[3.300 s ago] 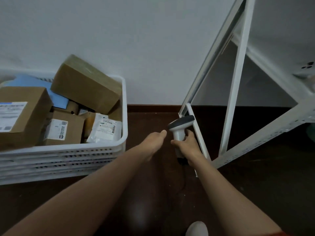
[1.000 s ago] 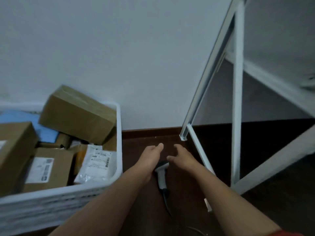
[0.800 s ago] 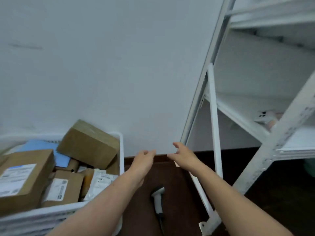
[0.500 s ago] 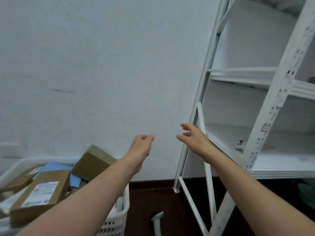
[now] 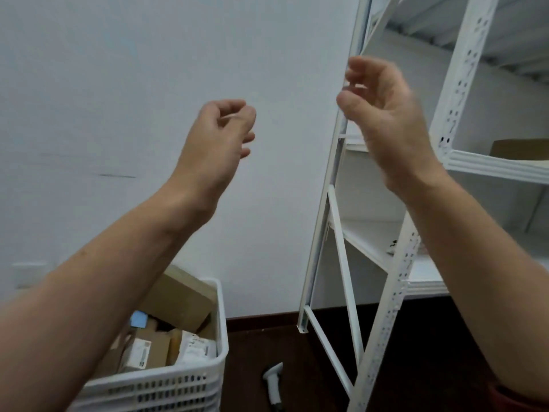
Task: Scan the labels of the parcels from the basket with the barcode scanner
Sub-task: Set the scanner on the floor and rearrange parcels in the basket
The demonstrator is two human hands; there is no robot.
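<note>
The white barcode scanner [image 5: 274,383] lies on the dark floor between the basket and the shelf leg, with no hand on it. A white slotted basket [image 5: 166,388] at the lower left holds several brown cardboard parcels [image 5: 178,298] and a white labelled pouch [image 5: 194,347]. Both of my hands are raised high in front of the white wall, far above the scanner and basket. My left hand [image 5: 218,138] has its fingers curled in on nothing. My right hand [image 5: 383,114] is loosely cupped, fingers apart, holding nothing.
A white metal shelf rack [image 5: 398,286] stands at the right, with a brown box [image 5: 520,148] on an upper shelf and a small object on the lower shelf. The white wall meets the dark brown floor [image 5: 416,352] at a baseboard.
My right hand has let go of the scanner, which now lies on the floor. Both hands have risen, and the view has tilted up to the wall and shelves.
</note>
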